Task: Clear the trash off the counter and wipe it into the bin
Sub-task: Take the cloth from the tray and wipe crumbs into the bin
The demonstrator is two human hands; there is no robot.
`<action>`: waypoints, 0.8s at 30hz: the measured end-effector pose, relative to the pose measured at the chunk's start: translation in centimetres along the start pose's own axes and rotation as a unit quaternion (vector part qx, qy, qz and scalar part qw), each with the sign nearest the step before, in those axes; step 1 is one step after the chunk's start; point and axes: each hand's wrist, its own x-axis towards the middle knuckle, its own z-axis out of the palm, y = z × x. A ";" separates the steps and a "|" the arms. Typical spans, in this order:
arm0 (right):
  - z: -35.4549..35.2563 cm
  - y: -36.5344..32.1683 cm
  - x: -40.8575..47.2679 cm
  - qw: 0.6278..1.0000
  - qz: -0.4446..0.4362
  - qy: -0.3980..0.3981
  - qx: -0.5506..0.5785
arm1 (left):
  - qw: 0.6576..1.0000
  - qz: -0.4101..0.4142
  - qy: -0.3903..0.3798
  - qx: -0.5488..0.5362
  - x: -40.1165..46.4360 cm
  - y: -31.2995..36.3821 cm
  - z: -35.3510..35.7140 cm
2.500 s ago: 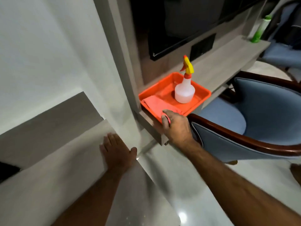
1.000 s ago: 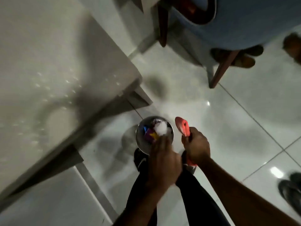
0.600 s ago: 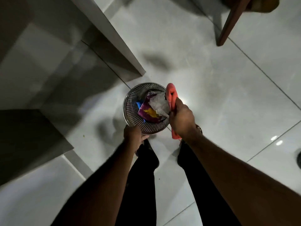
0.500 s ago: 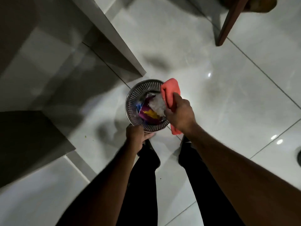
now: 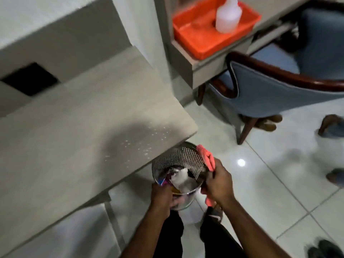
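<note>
The grey counter point(image 5: 78, 123) fills the left side, and small white crumbs point(image 5: 147, 140) lie on it near its front corner. Behind it a blue chair point(image 5: 275, 94) stands beside a shelf with an orange tray point(image 5: 197, 40), and in the tray stands a white bottle point(image 5: 228, 17). No label or writing can be read on anything. The metal mesh bin point(image 5: 178, 162) is held just below the counter's corner, with crumpled trash point(image 5: 178, 178) inside it. The left hand point(image 5: 162, 196) grips the bin's near side, fingers curled around its wall. The right hand point(image 5: 219, 183) is closed on a pink cloth point(image 5: 206, 157) against the bin's right rim.
</note>
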 end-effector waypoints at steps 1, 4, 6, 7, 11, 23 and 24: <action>-0.9 -1.9 -0.4 1.000 -0.012 0.005 0.014 | 1.000 0.000 -0.009 -0.018 -1.3 1.2 -0.3; -2.8 -7.1 -0.8 0.997 -0.022 0.027 0.070 | 0.998 -0.005 -0.012 -0.056 -3.1 3.0 -1.6; -3.7 -9.9 -0.5 0.993 -0.049 0.086 0.063 | 0.998 -0.022 -0.024 -0.061 -3.8 3.1 -2.2; -4.1 -11.5 -0.1 0.989 -0.064 0.119 0.054 | 0.996 -0.034 -0.032 -0.071 -4.1 3.0 -2.4; -4.4 -18.2 2.6 0.968 -0.165 0.189 -0.013 | 0.990 -0.052 -0.018 -0.128 -5.1 2.9 -2.9; 5.7 -16.3 4.2 0.732 -0.403 -0.128 -0.534 | 0.985 -0.038 0.031 -0.163 -5.1 2.1 -4.5; 4.8 -15.1 2.6 0.731 -0.412 -0.145 -0.524 | 0.985 -0.039 0.029 -0.163 -5.3 2.3 -4.8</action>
